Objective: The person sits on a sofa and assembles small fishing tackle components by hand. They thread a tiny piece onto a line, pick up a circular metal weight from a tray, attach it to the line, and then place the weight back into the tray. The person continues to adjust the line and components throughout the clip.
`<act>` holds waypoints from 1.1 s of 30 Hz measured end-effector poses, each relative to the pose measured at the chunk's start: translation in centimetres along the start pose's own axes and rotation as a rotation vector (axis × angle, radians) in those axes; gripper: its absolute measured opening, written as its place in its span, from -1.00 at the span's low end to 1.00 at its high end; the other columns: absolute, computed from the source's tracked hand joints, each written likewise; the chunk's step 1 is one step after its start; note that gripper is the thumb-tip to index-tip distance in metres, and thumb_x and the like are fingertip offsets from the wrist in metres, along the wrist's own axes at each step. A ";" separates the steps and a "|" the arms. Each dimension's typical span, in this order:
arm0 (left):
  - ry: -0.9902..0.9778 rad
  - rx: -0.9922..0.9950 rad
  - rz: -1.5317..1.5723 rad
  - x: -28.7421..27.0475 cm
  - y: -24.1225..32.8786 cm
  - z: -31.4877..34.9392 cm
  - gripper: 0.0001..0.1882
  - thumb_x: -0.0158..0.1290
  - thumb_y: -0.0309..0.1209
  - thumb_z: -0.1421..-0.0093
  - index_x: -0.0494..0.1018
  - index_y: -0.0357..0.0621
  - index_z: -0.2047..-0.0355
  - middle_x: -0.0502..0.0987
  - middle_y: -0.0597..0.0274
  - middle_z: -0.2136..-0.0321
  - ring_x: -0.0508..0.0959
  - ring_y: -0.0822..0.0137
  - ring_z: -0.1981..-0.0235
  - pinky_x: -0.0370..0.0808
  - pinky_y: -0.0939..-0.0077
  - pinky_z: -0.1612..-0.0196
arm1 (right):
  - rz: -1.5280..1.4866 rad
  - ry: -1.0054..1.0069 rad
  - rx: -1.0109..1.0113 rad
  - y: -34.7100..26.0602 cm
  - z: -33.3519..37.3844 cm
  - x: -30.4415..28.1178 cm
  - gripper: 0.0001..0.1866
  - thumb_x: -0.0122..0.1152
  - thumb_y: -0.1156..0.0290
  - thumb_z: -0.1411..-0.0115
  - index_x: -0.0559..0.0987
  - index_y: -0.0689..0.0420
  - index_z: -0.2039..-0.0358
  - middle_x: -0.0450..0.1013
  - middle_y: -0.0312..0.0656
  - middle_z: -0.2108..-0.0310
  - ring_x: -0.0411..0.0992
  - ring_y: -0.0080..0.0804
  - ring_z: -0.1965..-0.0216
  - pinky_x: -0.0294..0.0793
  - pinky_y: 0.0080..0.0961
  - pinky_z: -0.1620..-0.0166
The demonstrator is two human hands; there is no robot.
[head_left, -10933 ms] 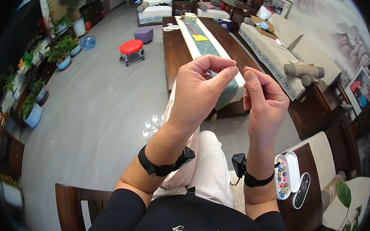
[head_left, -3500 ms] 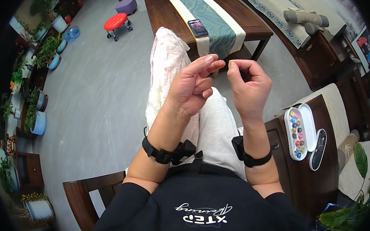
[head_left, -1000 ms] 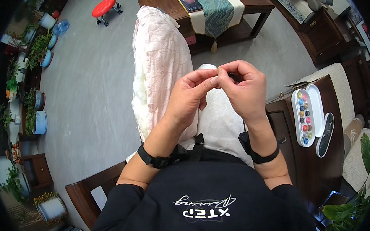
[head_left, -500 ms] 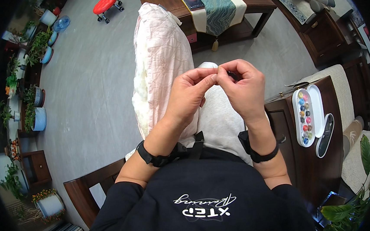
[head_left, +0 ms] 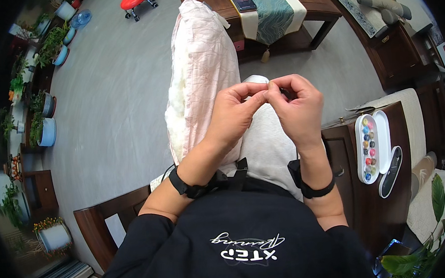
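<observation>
I see both hands raised over the lap, fingertips meeting. Left hand (head_left: 236,114) pinches thumb against forefinger; right hand (head_left: 298,107) is curled the same way, and the two pinches touch at a tiny item (head_left: 269,84) between them, too small to identify, maybe a bead or fastener on a thread. My read: hands are held close and high so the eyes can resolve fine work, and each pinch steadies one side of it. Grip state: both hands closed down tight at the tips, other fingers loosely curled; the item sits right at the contact point, mostly hidden by the fingertips (head_left: 260,91). A pink cloth (head_left: 201,72) drapes over the left knee and runs away from the body, likely parked there to stay within reach. Grey trousers (head_left: 264,141) are under the hands. A bead box (head_left: 368,148) with coloured compartments lies open on the dark side table (head_left: 353,202) to the right, well apart from the hands, with a dark remote-like object (head_left: 390,170) just beside it. Black bands on both wrists.
</observation>
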State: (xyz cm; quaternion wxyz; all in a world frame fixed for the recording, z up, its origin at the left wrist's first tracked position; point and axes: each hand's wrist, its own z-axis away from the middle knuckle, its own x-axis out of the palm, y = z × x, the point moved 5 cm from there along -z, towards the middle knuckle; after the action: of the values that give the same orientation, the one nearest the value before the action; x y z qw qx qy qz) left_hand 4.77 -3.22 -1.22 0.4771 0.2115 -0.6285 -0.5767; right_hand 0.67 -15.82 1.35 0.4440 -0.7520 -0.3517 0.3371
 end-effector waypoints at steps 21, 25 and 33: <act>0.002 0.012 -0.001 -0.4 -0.8 -0.2 -0.80 0.13 -0.39 -0.21 0.55 -0.27 0.22 0.57 0.33 0.42 0.40 0.66 0.53 0.31 0.76 0.51 | -0.041 -0.005 0.048 0.6 0.1 0.0 -0.95 0.27 0.61 0.00 0.56 0.30 0.52 0.43 -0.31 0.58 0.29 -0.72 0.59 0.28 -0.71 0.53; -0.002 0.043 0.013 -0.3 -0.8 -0.2 -0.79 0.13 -0.35 -0.22 0.55 -0.23 0.22 0.56 0.38 0.48 0.34 0.72 0.64 0.24 0.81 0.65 | -0.031 -0.005 0.055 0.7 0.1 0.1 -0.95 0.27 0.60 0.00 0.56 0.30 0.52 0.42 -0.32 0.58 0.29 -0.72 0.59 0.28 -0.72 0.54; 0.004 -0.023 0.018 -0.5 -0.6 -0.1 -0.81 0.13 -0.46 -0.21 0.53 -0.35 0.22 0.58 0.22 0.32 0.53 0.53 0.29 0.47 0.68 0.21 | -0.025 0.000 0.048 0.7 0.1 0.2 -0.94 0.27 0.59 0.01 0.56 0.29 0.52 0.43 -0.30 0.59 0.30 -0.70 0.60 0.30 -0.71 0.54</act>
State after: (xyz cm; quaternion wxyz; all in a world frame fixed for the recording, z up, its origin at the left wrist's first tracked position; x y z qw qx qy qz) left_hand 4.88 -2.98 -2.02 0.4860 0.2013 -0.6227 -0.5792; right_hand 0.84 -15.85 0.65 0.4663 -0.7367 -0.3527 0.3399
